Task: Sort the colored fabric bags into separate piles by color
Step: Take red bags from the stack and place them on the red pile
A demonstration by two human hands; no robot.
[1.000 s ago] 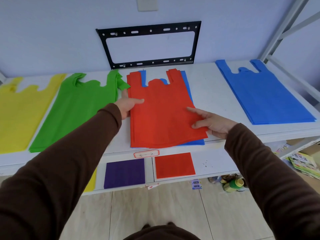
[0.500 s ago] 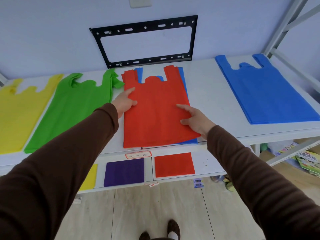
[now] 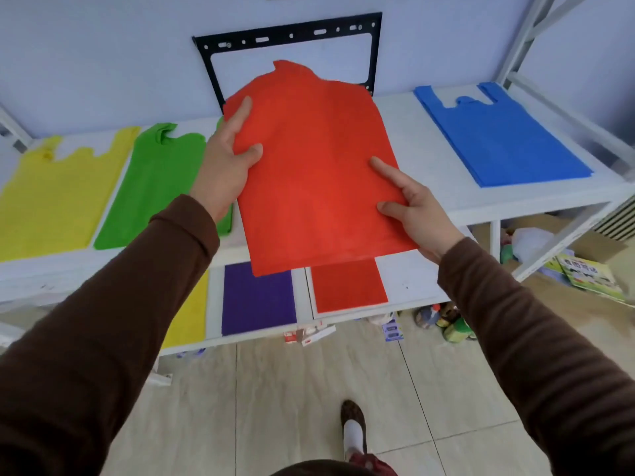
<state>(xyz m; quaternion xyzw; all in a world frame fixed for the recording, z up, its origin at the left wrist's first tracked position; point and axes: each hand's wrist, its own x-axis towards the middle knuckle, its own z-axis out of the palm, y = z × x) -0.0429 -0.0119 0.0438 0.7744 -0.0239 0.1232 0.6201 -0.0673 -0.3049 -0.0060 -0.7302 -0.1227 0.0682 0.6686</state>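
Red fabric bag (image 3: 319, 173) lifted clear of the white table (image 3: 405, 132), held at centre frame, tilted with its handle end toward the black wall bracket (image 3: 288, 36). Left hand (image 3: 225, 163) pinching the bag's left edge, thumb on top and fingers underneath, palm partly spread. Right hand (image 3: 417, 209) gripping the lower right edge, index finger laid flat and pointing across the cloth, thumb pressed on top. Matte, non-woven-looking cloth, flat and stiff enough to hold a plane, straight bottom edge, scalloped handle cut at the far end.

Left part of the frame: yellow bag pile (image 3: 51, 190) and green bag pile (image 3: 161, 176) lying flat side by side on the table, a narrow strip of white between them. Right part: blue bag pile (image 3: 498, 135), neatly squared, well apart from the red bag with bare table surface between. Whatever lies on the table behind the raised bag: hidden.

Lower shelf (image 3: 409, 283) below the table edge: yellow sheet (image 3: 189, 310), purple sheet (image 3: 257, 297) and red sheet (image 3: 348, 286), all rectangular, the red one partly overlapped in view by the held bag. Pale tiled floor (image 3: 309, 389) in the lower frame, open.
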